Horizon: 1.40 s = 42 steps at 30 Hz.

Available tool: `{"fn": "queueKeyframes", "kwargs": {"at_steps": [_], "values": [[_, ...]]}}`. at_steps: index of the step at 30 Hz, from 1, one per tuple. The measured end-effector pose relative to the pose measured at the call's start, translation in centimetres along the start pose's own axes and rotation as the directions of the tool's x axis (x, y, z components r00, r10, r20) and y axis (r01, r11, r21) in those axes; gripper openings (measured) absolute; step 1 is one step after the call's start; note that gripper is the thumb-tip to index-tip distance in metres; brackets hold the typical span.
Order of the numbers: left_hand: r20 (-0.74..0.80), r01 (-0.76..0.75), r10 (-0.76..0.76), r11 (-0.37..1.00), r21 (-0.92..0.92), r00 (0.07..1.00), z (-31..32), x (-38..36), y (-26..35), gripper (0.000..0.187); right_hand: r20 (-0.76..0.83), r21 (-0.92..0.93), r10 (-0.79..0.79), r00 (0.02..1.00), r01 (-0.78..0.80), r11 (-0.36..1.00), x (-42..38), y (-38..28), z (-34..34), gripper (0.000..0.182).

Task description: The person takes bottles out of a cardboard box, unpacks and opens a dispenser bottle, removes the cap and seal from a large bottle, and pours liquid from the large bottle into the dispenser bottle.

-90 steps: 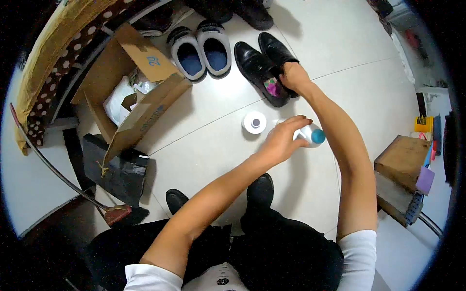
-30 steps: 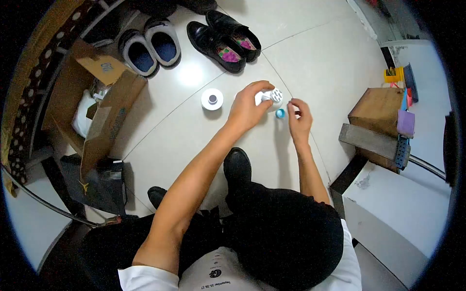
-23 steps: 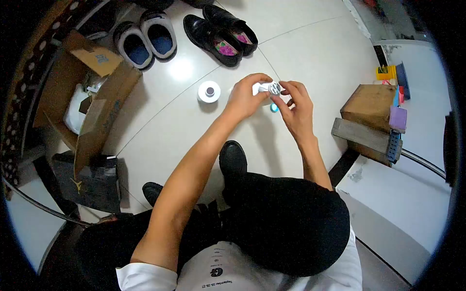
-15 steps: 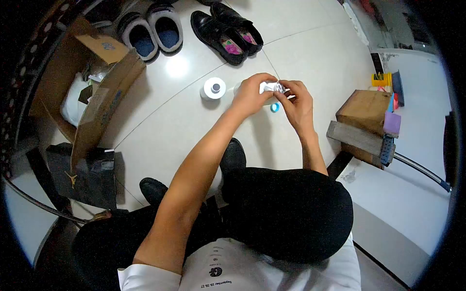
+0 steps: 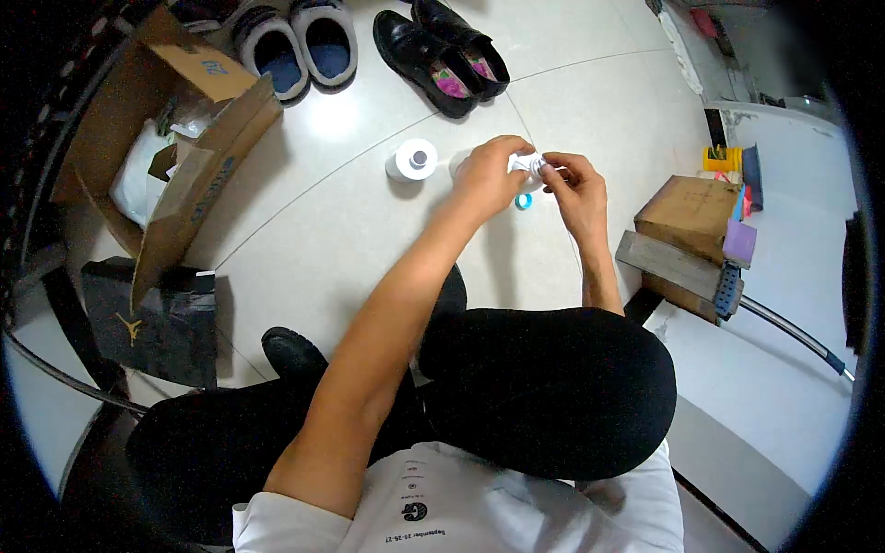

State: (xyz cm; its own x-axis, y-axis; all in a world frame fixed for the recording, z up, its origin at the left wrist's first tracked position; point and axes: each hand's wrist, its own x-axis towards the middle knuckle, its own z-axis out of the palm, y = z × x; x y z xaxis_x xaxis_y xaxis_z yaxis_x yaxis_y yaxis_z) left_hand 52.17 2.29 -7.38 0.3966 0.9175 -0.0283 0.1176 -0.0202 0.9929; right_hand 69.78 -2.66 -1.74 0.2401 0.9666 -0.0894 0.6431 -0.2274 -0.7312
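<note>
My left hand point(image 5: 490, 181) is wrapped round a white bottle point(image 5: 523, 163), which lies tilted with its neck pointing right. Most of the bottle's body is hidden behind that hand. At the neck, the thumb and fingers of my right hand point(image 5: 581, 192) are pinched together; whatever is between them is too small to make out. Just below the bottle, a small blue-and-white cap point(image 5: 524, 201) rests on the floor. Left of my hands a second white bottle point(image 5: 412, 162), with a grey top, stands upright.
Black shoes point(image 5: 442, 64) and grey-lined slippers point(image 5: 300, 51) stand on the tiles beyond. An open cardboard box point(image 5: 207, 166) and a black shoebox point(image 5: 152, 323) are at left. To the right are a brown box point(image 5: 690, 217) and a metal-handled brush point(image 5: 728, 290).
The view has shifted slightly. My right-hand fingers have moved a little away from the bottle's neck, showing more of it. My left hand keeps its hold.
</note>
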Motion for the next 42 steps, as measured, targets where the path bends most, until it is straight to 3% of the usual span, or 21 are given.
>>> {"fn": "queueKeyframes", "kwargs": {"at_steps": [10, 19, 23, 31, 35, 42], "values": [[-0.040, -0.063, 0.060, 0.996, -0.069, 0.997, 0.9, -0.6, 0.7, 0.031, 0.072, -0.069, 0.062, 0.995, -0.057, 0.996, 1.2, -0.8, -1.0, 0.016], [-0.127, -0.061, 0.060, 0.998, -0.001, 0.990, 2.3, 0.1, 1.1, 0.024, 0.112, 0.072, 0.118, 0.987, -0.127, 0.989, 1.7, 0.2, -1.1, 0.014], [-0.128, -0.037, 0.050, 0.994, 0.103, 0.991, 2.3, 0.1, 1.9, 0.022, 0.031, 0.019, 0.115, 0.993, -0.115, 0.993, 1.2, -0.1, -0.7, 0.014], [-0.116, 0.017, -0.004, 0.993, 0.113, 0.993, 2.1, 0.2, 2.3, 0.021, -0.012, -0.145, 0.042, 0.999, -0.043, 0.989, 1.1, -0.2, -0.2, 0.017], [-0.096, 0.042, -0.034, 0.996, 0.080, 0.995, 2.0, 0.2, 2.5, 0.023, -0.076, -0.097, 0.085, 0.993, -0.093, 0.991, 0.5, -0.4, -0.2, 0.018], [-0.060, -0.064, 0.067, 0.997, 0.052, 0.996, 1.9, 0.3, 1.3, 0.028, -0.111, -0.017, 0.110, 0.988, -0.113, 0.993, -1.8, -0.3, 0.4, 0.021]]}}
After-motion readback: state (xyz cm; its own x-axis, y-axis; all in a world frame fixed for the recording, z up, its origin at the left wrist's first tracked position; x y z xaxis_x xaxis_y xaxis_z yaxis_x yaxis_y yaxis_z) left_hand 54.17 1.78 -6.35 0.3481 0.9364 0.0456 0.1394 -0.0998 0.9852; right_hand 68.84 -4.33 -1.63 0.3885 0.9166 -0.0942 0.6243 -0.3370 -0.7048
